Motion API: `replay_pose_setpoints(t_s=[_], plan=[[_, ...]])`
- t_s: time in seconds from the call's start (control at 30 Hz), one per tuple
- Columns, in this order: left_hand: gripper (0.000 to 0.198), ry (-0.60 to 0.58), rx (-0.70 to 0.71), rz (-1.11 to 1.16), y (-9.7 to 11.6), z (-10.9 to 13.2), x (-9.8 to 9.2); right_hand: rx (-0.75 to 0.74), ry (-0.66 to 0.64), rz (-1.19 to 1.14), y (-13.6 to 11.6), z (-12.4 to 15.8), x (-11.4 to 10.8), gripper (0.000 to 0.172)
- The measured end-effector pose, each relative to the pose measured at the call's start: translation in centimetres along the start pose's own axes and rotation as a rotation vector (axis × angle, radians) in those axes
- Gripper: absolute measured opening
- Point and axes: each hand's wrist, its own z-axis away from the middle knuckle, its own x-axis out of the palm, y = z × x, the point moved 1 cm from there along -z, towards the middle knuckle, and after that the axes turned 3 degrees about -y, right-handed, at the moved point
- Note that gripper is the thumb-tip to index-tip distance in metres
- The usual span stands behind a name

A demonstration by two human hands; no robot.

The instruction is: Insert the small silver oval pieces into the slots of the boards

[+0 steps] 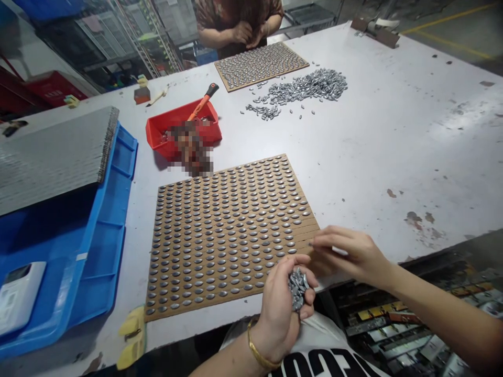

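Metal pcs (pixel 298 294) are cupped in L hand (pixel 277 296), nr front edge of desk (pixel 393 152). Single pc (pixel 310 244) is pinched in R hand (pixel 356 252) grip at RH edge of board (pixel 308 225).

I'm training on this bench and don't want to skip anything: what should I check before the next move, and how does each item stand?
1. Left hand holds a supply: ok, it cups a small heap of metal pieces.
2. Right hand has a firm pinch: cannot tell; a small dark bit shows at the fingertips, but the grip is unclear.
3. Board lies flat on the table: ok.
4. Board fully filled: not ok, bare spots show near the right hand.
5. Loose pile apart from this board: ok, it lies farther back.
6. Red box contents: cannot tell, partly blurred out.
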Motion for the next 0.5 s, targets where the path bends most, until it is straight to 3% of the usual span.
replay_pose_setpoints(t_s=[0.2,0.5], plan=[[0.017,0.008,-0.016,-0.012,-0.3,0.3,0.1,-0.018,0.003,0.222,3.7,-1.4,1.3,0.019],[0.03,-0.006,-0.05,0.004,-0.3,0.4,0.1,-0.024,-0.092,0.401,3.9,-2.3,1.7,0.021]])
